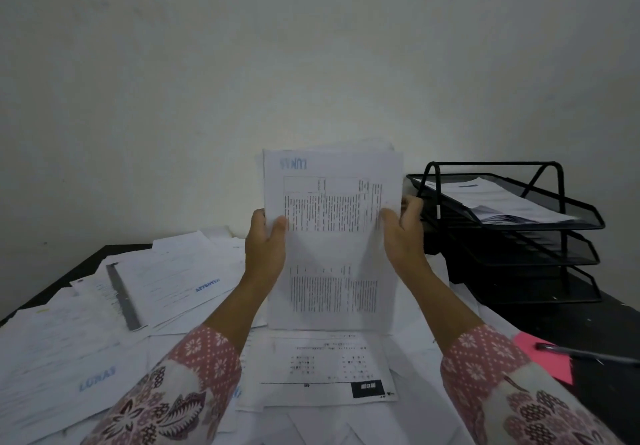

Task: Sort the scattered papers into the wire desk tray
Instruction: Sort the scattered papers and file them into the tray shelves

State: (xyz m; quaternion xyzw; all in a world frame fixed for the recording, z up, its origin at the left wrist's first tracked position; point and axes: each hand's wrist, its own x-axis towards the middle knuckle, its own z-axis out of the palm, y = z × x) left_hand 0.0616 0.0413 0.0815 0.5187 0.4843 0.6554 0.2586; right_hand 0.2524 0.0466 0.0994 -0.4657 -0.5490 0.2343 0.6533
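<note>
on the left, loose white printed sheets (pixel 86 333) lie overlapped and skewed across the dark desk (pixel 86 264); one bears a blue "approved" stamp, another a blue "lunas" mark. a flat grey ruler (pixel 123 297) lies slantwise on them. the left hand (pixel 265 248), in a pink floral sleeve, pinches the left edge of a thin sheaf of papers (pixel 332 240), thumb on the front, fingers behind. the sheaf stands upright above the desk, its print in dense blocks and turned upside down, edges slightly uneven at the top. below it lies a flat sheet with a black box (pixel 367 389) in its corner. the right hand (pixel 403 233) grips the sheaf's right edge, fingers curled round it. further right stands the black wire mesh desk tray (pixel 554 222), three tiers, with papers in the top tier. a pink sheet (pixel 543 358) and a slim metallic pen (pixel 588 354) lie near the right sleeve.
</note>
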